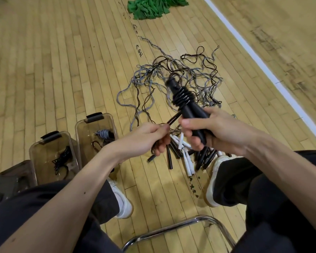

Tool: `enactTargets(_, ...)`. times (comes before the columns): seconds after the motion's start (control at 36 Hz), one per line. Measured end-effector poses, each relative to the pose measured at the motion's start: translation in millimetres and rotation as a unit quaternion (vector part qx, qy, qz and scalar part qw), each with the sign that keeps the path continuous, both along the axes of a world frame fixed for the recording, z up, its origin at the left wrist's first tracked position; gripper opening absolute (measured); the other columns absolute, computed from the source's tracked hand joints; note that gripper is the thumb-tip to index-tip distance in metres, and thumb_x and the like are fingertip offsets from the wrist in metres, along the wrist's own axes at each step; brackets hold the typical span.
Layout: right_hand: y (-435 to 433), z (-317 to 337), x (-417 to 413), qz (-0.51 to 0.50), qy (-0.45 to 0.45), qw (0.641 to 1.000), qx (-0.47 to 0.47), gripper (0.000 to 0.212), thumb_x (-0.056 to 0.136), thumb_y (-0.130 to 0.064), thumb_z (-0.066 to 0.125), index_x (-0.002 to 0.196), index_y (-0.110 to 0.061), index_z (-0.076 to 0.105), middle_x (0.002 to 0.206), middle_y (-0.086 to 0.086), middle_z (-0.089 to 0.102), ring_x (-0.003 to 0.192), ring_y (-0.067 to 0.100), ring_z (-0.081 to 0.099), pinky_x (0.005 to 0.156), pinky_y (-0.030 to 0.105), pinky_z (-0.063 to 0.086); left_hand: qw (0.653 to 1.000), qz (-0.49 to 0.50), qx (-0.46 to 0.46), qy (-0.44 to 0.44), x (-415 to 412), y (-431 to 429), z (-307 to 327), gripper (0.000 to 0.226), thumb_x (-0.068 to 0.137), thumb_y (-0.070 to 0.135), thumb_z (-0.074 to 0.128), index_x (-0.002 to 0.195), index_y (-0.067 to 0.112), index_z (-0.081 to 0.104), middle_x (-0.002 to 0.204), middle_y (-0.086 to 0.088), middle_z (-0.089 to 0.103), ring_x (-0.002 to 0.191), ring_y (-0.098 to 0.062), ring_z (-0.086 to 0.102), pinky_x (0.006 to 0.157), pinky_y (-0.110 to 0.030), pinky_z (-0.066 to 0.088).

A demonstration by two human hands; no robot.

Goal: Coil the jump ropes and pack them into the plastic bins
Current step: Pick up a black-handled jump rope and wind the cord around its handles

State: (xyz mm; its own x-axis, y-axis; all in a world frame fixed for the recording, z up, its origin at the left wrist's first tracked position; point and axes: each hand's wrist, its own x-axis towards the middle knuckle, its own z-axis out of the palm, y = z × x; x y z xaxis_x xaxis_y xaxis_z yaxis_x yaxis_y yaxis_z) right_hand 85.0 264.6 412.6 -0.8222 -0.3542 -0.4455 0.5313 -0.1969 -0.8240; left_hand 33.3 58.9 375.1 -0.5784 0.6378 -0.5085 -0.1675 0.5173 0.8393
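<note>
Gripping black handles (190, 110), my right hand (208, 130) fingers curl tight; left hand (150, 136) fingers pinch the rope end (173, 119). Far bin (82, 136) holds a grey coil (103, 134); nearer bin (35, 156), a black coil (61, 161).

The right hand (215, 132) is curled around the black handles (190, 110), with the thumb across the front and the fingers wrapped underneath. The left hand (150, 137) is just beside this grip, on its left side, and its curled fingers pinch the black rope (173, 118). Both bare forearms reach forward.
</note>
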Motion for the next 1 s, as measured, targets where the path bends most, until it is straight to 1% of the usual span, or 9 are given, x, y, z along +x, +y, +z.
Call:
enactTargets(0.17, 6, -15, -6, -0.049, -0.013, 0.994, 0.096, 0.023, 0.089, -0.008, 0.073, 0.1, -0.001, 0.054, 0.07, 0.009, 0.059, 0.054, 0.019, 0.052, 0.048, 0.027, 0.044, 0.993, -0.031, -0.08, 0.083, 4, 0, -4, 0.037, 0.106, 0.038, 0.039, 0.093, 0.011, 0.061, 0.07, 0.001, 0.064, 0.064, -0.013, 0.06, 0.072, -0.041, 0.054)
enactTargets(0.22, 4, -22, -8, -0.071, -0.016, 0.987, 0.142, 0.023, 0.089, -0.008, 0.074, 0.099, 0.0, 0.055, 0.068, 0.009, 0.061, 0.053, 0.019, 0.054, 0.048, 0.028, 0.044, 0.985, -0.052, -0.11, 0.123, 7, 1, -3, 0.033, 0.106, 0.039, 0.042, 0.095, 0.013, 0.06, 0.073, -0.002, 0.063, 0.064, -0.016, 0.06, 0.069, -0.04, 0.054)
enactTargets(0.31, 4, -34, -10, -0.088, -0.022, 0.974, 0.206, 0.025, 0.088, -0.009, 0.076, 0.1, 0.001, 0.057, 0.065, 0.008, 0.062, 0.052, 0.019, 0.054, 0.049, 0.031, 0.045, 0.964, -0.093, -0.138, 0.208, 13, 2, -2, 0.031, 0.105, 0.039, 0.044, 0.086, 0.019, 0.057, 0.075, -0.006, 0.063, 0.07, -0.023, 0.062, 0.066, -0.041, 0.05)
enactTargets(0.36, 3, -40, -9, -0.082, -0.037, 0.971, 0.221, 0.026, 0.088, -0.008, 0.075, 0.104, 0.002, 0.057, 0.064, 0.007, 0.061, 0.051, 0.017, 0.054, 0.049, 0.03, 0.046, 0.945, -0.116, -0.153, 0.263, 16, 2, 0, 0.031, 0.105, 0.039, 0.043, 0.082, 0.021, 0.054, 0.071, -0.001, 0.058, 0.065, -0.018, 0.056, 0.06, -0.036, 0.043)
enactTargets(0.53, -3, -53, -9, -0.06, -0.057, 0.964, 0.252, 0.027, 0.089, -0.009, 0.075, 0.107, 0.001, 0.058, 0.069, 0.01, 0.063, 0.052, 0.017, 0.056, 0.048, 0.026, 0.047, 0.886, -0.187, -0.183, 0.382, 18, 1, 7, 0.027, 0.106, 0.04, 0.038, 0.087, 0.023, 0.047, 0.073, 0.008, 0.049, 0.071, -0.014, 0.05, 0.066, -0.031, 0.04)
enactTargets(0.69, -12, -59, -7, 0.014, -0.041, 0.952, 0.304, 0.023, 0.09, -0.014, 0.075, 0.103, -0.002, 0.061, 0.069, 0.007, 0.065, 0.051, 0.014, 0.057, 0.048, 0.025, 0.048, 0.844, -0.203, -0.182, 0.461, 17, -10, 10, 0.037, 0.106, 0.042, 0.036, 0.104, 0.016, 0.062, 0.087, 0.005, 0.057, 0.081, -0.017, 0.058, 0.074, -0.033, 0.051)
enactTargets(0.81, -18, -61, -5, 0.079, -0.043, 0.944, 0.319, 0.018, 0.091, -0.012, 0.073, 0.1, -0.007, 0.058, 0.069, 0.006, 0.063, 0.049, 0.013, 0.055, 0.048, 0.025, 0.047, 0.832, -0.199, -0.156, 0.494, 14, -14, 11, 0.037, 0.106, 0.039, 0.039, 0.112, 0.014, 0.067, 0.097, 0.001, 0.063, 0.089, -0.019, 0.062, 0.075, -0.032, 0.051)
enactTargets(0.92, -25, -62, -1, 0.163, -0.072, 0.931, 0.318, 0.016, 0.091, -0.01, 0.072, 0.099, -0.002, 0.06, 0.068, 0.007, 0.062, 0.049, 0.017, 0.052, 0.047, 0.027, 0.046, 0.815, -0.205, -0.137, 0.524, 14, -15, 13, 0.04, 0.102, 0.04, 0.039, 0.106, 0.017, 0.07, 0.096, 0.001, 0.067, 0.091, -0.021, 0.061, 0.079, -0.035, 0.044)
enactTargets(1.0, -28, -60, 2, 0.236, -0.09, 0.915, 0.313, 0.015, 0.092, -0.013, 0.071, 0.095, -0.003, 0.061, 0.068, 0.006, 0.065, 0.048, 0.015, 0.052, 0.047, 0.026, 0.047, 0.833, -0.207, -0.132, 0.496, 11, -16, 11, 0.038, 0.101, 0.041, 0.041, 0.1, 0.017, 0.071, 0.094, 0.002, 0.065, 0.09, -0.02, 0.059, 0.081, -0.039, 0.046)
